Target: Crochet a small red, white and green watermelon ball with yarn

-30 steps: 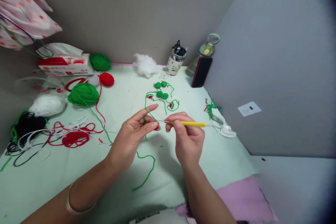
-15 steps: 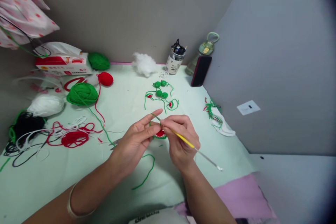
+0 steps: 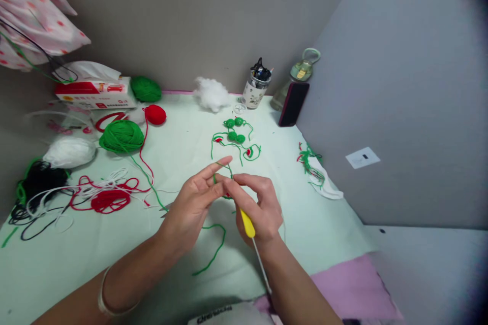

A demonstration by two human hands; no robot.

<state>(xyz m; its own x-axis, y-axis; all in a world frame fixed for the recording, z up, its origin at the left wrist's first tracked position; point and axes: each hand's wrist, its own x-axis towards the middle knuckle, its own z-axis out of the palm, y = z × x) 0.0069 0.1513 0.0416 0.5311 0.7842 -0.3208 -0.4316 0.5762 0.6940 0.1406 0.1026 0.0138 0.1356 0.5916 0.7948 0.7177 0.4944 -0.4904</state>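
Observation:
Between thumb and fingers my left hand (image 3: pixel 196 195) pinches a small red and green crochet piece (image 3: pixel 227 196), mostly hidden by the fingers. Green yarn (image 3: pixel 223 164) runs over its raised index finger. My right hand (image 3: pixel 259 208) grips a crochet hook (image 3: pixel 248 223) with a yellow handle; its tip is up at the yarn beside the left fingers, and its metal shaft slants down toward my right wrist. Beyond the hands lie small green crochet balls (image 3: pixel 236 137) and little red and green pieces (image 3: pixel 249 152) with yarn tails. A green strand (image 3: pixel 217 251) trails below my left hand.
Left on the table are a green yarn ball (image 3: pixel 122 136), a red ball (image 3: pixel 155 115), white yarn (image 3: pixel 70 151), tangled red yarn (image 3: pixel 110 199) and a tissue box (image 3: pixel 97 92). Stuffing (image 3: pixel 211 94), a pen cup (image 3: pixel 255 90), a phone (image 3: pixel 294 104) and yarn scraps (image 3: pixel 310 162) lie farther off.
My right hand has turned the crochet hook from a rightward slant to a steeper angle, its rear end swinging down and left. The crochet piece is now more covered by the fingers.

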